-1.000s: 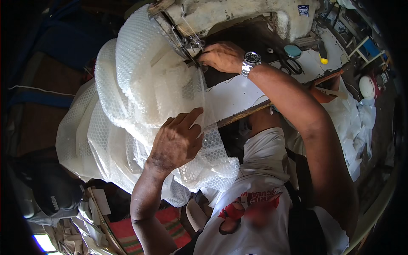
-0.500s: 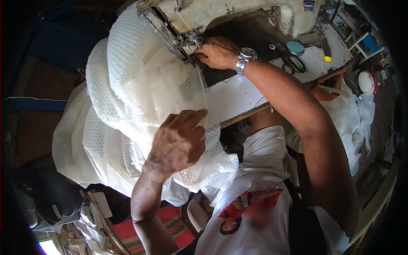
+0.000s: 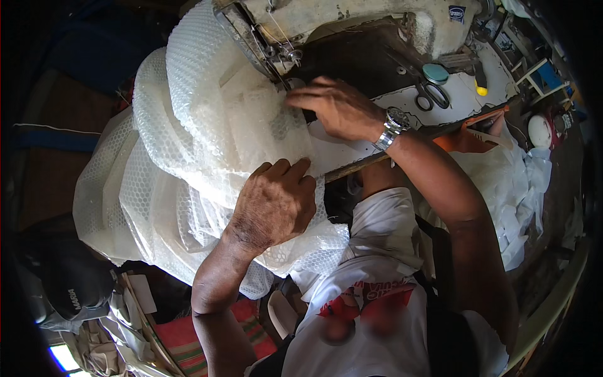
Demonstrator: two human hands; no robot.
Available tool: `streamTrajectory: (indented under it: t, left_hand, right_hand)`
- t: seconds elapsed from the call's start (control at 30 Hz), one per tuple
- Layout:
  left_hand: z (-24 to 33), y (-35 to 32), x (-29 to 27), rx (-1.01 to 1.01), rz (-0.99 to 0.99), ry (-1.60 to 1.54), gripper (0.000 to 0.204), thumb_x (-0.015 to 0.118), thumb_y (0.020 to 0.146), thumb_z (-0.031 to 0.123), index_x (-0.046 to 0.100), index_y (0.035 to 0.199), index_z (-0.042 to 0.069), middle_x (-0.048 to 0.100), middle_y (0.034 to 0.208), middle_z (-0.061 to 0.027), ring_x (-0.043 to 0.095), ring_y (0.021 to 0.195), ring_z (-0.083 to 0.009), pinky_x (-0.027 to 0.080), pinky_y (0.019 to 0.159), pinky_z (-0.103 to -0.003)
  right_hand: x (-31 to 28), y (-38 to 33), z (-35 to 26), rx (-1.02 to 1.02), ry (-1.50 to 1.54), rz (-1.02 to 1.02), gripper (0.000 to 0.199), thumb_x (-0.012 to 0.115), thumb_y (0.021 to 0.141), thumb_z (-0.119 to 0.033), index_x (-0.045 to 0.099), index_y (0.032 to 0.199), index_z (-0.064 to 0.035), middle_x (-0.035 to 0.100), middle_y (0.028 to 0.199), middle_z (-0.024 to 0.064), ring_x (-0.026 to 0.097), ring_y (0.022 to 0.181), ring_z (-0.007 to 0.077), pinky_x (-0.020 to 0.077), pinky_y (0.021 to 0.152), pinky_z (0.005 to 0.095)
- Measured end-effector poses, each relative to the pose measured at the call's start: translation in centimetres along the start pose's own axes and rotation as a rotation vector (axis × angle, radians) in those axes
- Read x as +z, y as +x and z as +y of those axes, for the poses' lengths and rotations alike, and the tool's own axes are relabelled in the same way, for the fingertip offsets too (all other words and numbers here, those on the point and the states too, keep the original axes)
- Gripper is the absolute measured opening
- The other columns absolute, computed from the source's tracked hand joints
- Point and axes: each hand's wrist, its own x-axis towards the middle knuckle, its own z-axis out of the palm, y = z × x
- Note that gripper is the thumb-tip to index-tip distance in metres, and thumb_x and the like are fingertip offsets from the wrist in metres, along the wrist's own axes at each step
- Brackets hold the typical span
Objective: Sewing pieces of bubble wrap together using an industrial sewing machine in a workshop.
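Observation:
A big bundle of white bubble wrap (image 3: 188,144) lies over the sewing machine table and hangs off its left side. My left hand (image 3: 273,204) rests flat on the wrap at the table's front edge, pressing it down. My right hand (image 3: 333,107), with a metal wristwatch (image 3: 391,125), lies fingers spread on the wrap right beside the needle area (image 3: 286,60) of the worn cream sewing machine (image 3: 352,19). Both hands press the material; neither grips it.
Black scissors (image 3: 433,94), a teal round object (image 3: 434,72) and a yellow-tipped tool (image 3: 480,85) lie on the white table (image 3: 352,147) to the right. White cloth pieces (image 3: 509,182) pile at the right. A dark bag (image 3: 69,283) and striped fabric (image 3: 188,333) sit lower left.
The view has shifted, so the machine sits higher in frame. My right hand slid along the wrap near the needle; my left hand stayed pressed on the wrap at the table edge.

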Motion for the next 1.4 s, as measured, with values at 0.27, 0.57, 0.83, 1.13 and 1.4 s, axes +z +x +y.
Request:
streamTrajectory:
  t: [0.27, 0.57, 0.83, 1.13, 1.4]
  left_hand:
    - [-0.7, -0.3, 0.3, 0.0, 0.056, -0.094, 0.014, 0.074, 0.078, 0.009, 0.065, 0.085, 0.001, 0.072, 0.124, -0.0183, 0.067, 0.082, -0.0266, 0.056, 0.074, -0.039]
    - [-0.5, -0.8, 0.9, 0.005, 0.054, 0.009, 0.013, 0.071, 0.076, 0.014, 0.065, 0.078, 0.003, 0.071, 0.119, -0.0214, 0.066, 0.086, -0.024, 0.054, 0.077, -0.037]
    - [-0.7, -1.0, 1.4, 0.022, 0.12, -0.041, 0.014, 0.072, 0.075, 0.015, 0.064, 0.076, 0.003, 0.071, 0.119, -0.022, 0.065, 0.084, -0.0242, 0.054, 0.074, -0.038]
    - [-0.5, -1.4, 1.7, 0.012, 0.152, -0.029, 0.014, 0.072, 0.075, 0.014, 0.065, 0.079, 0.002, 0.072, 0.119, -0.021, 0.066, 0.086, -0.0252, 0.056, 0.078, -0.038]
    - [-0.5, -1.7, 1.5, -0.018, 0.137, -0.041, 0.015, 0.075, 0.075, 0.011, 0.066, 0.084, 0.001, 0.072, 0.122, -0.0174, 0.067, 0.084, -0.0254, 0.057, 0.078, -0.038]
  right_hand:
    - [-0.3, -1.1, -2.3, 0.015, -0.138, -0.136, 0.042, 0.061, 0.084, -0.007, 0.072, 0.123, -0.0142, 0.064, 0.142, -0.0048, 0.06, 0.123, 0.0211, 0.0484, 0.103, 0.0483]
    - [-0.3, -0.9, -3.4, 0.186, -0.187, -0.282, 0.054, 0.054, 0.089, 0.003, 0.066, 0.138, -0.0171, 0.056, 0.156, -0.002, 0.052, 0.142, 0.0205, 0.036, 0.121, 0.0541]
    - [-2.1, -3.1, -4.9, 0.153, -0.136, -0.414, 0.06, 0.055, 0.089, 0.0, 0.062, 0.146, -0.0174, 0.052, 0.16, 0.0008, 0.046, 0.149, 0.0234, 0.0235, 0.126, 0.0649]
    - [-1.2, -3.1, -7.3, 0.197, -0.223, -0.311, 0.056, 0.061, 0.088, -0.001, 0.06, 0.144, -0.0068, 0.053, 0.158, 0.0073, 0.054, 0.142, 0.0254, 0.0359, 0.121, 0.0597]
    - [-1.5, -6.7, -6.0, 0.171, 0.246, 0.187, 0.06, 0.057, 0.088, 0.011, 0.061, 0.145, -0.0096, 0.061, 0.15, 0.0095, 0.059, 0.136, 0.0298, 0.0525, 0.111, 0.0373]
